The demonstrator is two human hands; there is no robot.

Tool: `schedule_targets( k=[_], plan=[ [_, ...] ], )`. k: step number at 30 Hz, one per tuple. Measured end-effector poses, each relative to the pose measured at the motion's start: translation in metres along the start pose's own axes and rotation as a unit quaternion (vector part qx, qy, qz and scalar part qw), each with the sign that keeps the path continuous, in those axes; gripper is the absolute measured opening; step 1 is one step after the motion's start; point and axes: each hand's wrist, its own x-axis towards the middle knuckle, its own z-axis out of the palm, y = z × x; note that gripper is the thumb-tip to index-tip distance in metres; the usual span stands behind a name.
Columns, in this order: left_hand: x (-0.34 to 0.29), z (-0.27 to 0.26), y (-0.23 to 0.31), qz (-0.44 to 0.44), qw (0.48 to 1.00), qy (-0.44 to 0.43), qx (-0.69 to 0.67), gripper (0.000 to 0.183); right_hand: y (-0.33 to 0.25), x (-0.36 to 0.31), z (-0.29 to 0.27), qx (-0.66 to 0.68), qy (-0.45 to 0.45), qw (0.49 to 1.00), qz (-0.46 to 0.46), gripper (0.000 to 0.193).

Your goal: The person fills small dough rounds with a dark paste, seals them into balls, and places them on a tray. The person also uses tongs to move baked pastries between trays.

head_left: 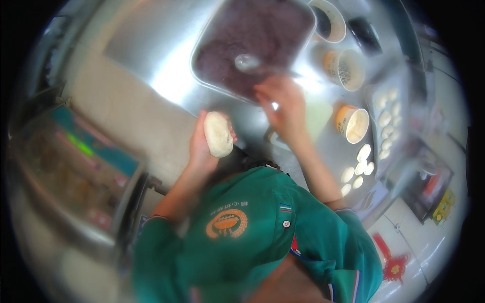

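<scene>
So the person in the green jacket is standing at a steel worktop, and the left hand has a pale lump of dough cupped in it, fingers wrapped round the back of the lump, just about dead centre of the view. The right hand is up at roughly 1 o'clock from the dough, over the near edge of a big metal tray full of dark purplish paste. It's blurred, so you can't really tell whether its fingers are pinching anything or just spread loose. A spoon lies in the paste right beside that hand.

Off at 2 to 3 o'clock there are round tubs: one with dark seeds, one with something pale, and another dark-filled one up near 1 o'clock by the tray corner. Past them sits a flat tray of small white dough rounds, with a few more rounds loose on the worktop around 3 to 4 o'clock.

Labels-wise: a round orange badge on the jacket chest, a small striped patch beside it, a red knot-shaped ornament at 5 o'clock, and a yellow-green packet out at 4 o'clock. A boxy machine with a teal panel sits at 9 o'clock.
</scene>
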Motion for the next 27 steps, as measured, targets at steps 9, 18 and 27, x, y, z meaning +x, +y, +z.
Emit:
schedule_targets(
  k=[9, 18, 27],
  plan=[
    [-0.005, 0.021, 0.007, 0.028, 0.997, 0.063, -0.021, 0.056, 0.004, 0.047, 0.014, -0.001, -0.042, 0.996, -0.073, 0.012],
    [-0.003, 0.017, 0.010, 0.048, 0.995, 0.084, -0.022, 0.051, 0.014, 0.043, 0.019, 0.002, -0.068, 0.997, -0.046, 0.010],
    [-0.007, 0.030, 0.020, 0.101, 0.994, 0.045, -0.018, 0.051, 0.024, 0.042, 0.016, -0.012, -0.069, 0.996, -0.048, 0.011]
  ],
)
